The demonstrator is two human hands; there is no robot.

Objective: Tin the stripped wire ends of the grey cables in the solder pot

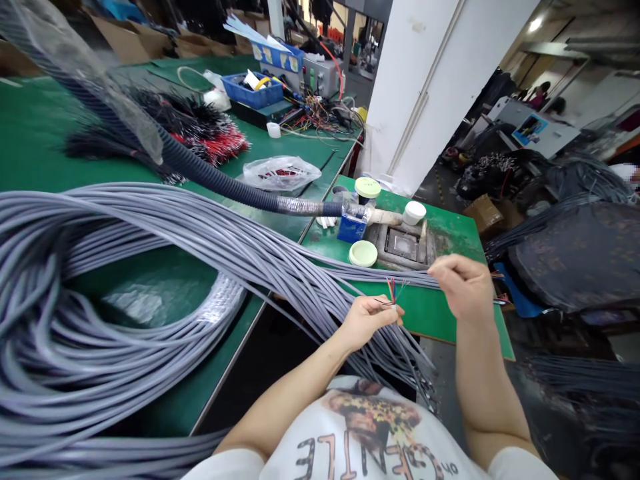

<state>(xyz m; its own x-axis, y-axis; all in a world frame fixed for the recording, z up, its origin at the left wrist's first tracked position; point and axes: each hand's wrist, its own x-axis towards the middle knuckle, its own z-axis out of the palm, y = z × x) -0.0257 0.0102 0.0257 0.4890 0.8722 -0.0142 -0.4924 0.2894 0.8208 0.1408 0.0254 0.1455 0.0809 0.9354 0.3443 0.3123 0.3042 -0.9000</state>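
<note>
My left hand (369,321) is closed round the end of a grey cable, whose thin coloured wires (393,292) fan out above the fingers. To the right and a little higher, my right hand (464,283) is raised with its fingers pinched together; whether anything is between the fingertips is too small to tell. It is apart from the wires and overlaps the ends of other grey cables (380,274) in view. A large coil of grey cable (150,200) spreads from the left across the green table (30,133) to my left hand.
A ribbed hose (215,179) crosses above the table to a small blue box (351,228). Near it stand a soldering pot (403,245), a white cup (414,213) and a pale round dish (363,253). Blue bins (254,92) and a white pillar (415,80) are behind.
</note>
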